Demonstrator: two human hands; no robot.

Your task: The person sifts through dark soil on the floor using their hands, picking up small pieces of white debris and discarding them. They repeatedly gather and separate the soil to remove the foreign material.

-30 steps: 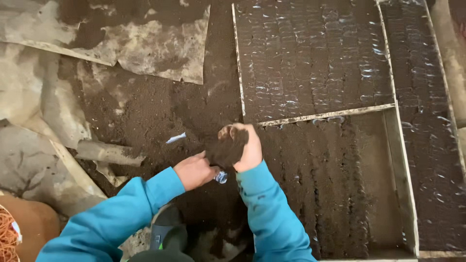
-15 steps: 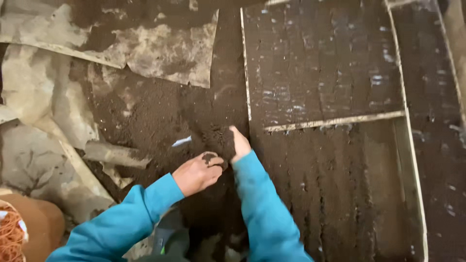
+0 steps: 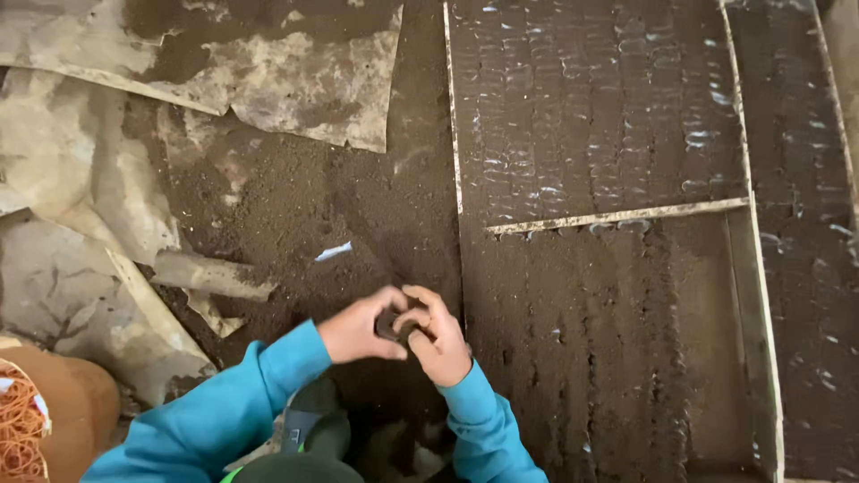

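Observation:
My left hand (image 3: 356, 329) and my right hand (image 3: 440, 347) meet low in the middle of the view, both in blue sleeves. Their fingers close together around a small dark lump of soil (image 3: 391, 324); most of it is hidden by the fingers. The hands hover over loose brown soil (image 3: 295, 215), just left of the edge of a framed bed (image 3: 626, 358) with furrowed dark soil.
A pale wooden strip (image 3: 617, 216) separates that bed from a farther bed (image 3: 591, 107) packed with rows of small soil-filled pockets. Another bed (image 3: 801, 179) runs along the right. Torn dirty sheets (image 3: 295, 80) lie at left, with a white scrap (image 3: 333, 252) and an orange mesh (image 3: 18, 429).
My right hand, which held up a clump of soil a second ago, reached toward the bed and came back. Both hands have now closed together on the dark lump.

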